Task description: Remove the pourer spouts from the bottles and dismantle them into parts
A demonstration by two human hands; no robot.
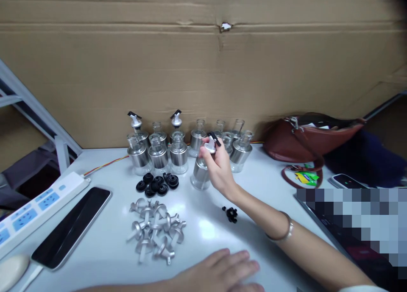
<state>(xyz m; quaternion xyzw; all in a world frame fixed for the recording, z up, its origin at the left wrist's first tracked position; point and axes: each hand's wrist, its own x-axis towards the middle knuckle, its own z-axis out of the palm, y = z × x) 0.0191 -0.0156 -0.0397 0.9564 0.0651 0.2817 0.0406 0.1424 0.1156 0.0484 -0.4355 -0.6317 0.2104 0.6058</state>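
My right hand (221, 167) is closed around a silver pour spout (210, 144) with a black flip lid, at the mouth of a glass bottle (201, 175) banded in steel. That bottle stands upright on the table; my fingers hide its neck. Near the front edge my left hand (219, 273) is open, fingers stretched out, holding nothing. Left of the bottle lie a pile of black ribbed stoppers (158, 184) and a heap of silver spout pieces (157, 228). Small black parts (232, 215) sit below my right wrist.
Several similar bottles (158, 156) stand along the cardboard wall (143, 71), two carrying spouts. A phone (71, 228) and a power strip (38, 213) are at left. At right are a brown handbag (330, 135), a green-yellow packet (307, 177) and a partly blurred dark device (321, 218).
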